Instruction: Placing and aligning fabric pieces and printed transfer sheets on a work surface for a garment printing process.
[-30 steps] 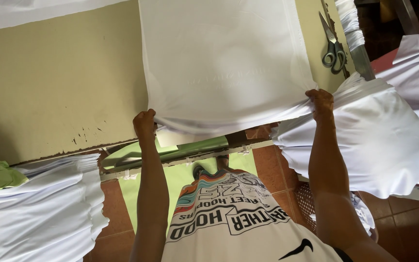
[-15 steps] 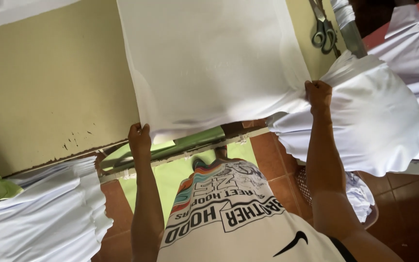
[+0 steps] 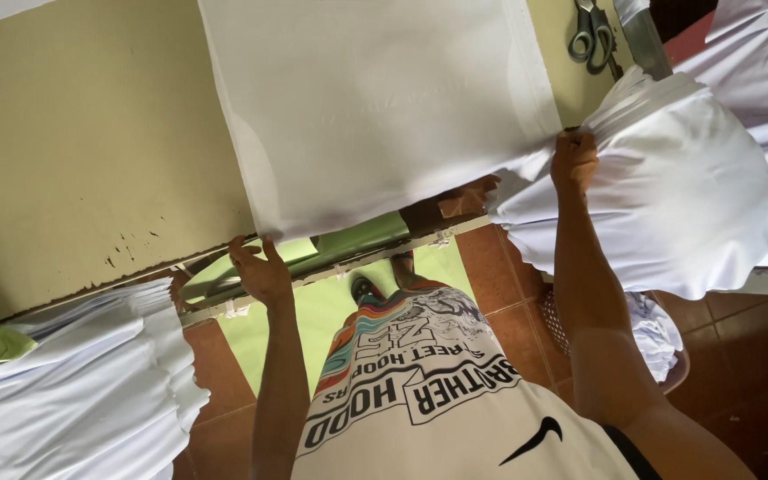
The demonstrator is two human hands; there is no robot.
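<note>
Yellow-green tabletop [image 3: 73, 151]: white cloth [image 3: 375, 107] spread flat; left hand [image 3: 261, 271] fingers pinching its near corner, right hand [image 3: 573, 160] clenched on the opposite corner.

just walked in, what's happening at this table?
A person stands at a yellowish table with a white fabric sheet spread flat on it. The left hand holds the sheet's near edge at the table's rim; the right hand grips its other near corner. White cloth piles hang at both sides, and scissors lie at the far edge.
</note>
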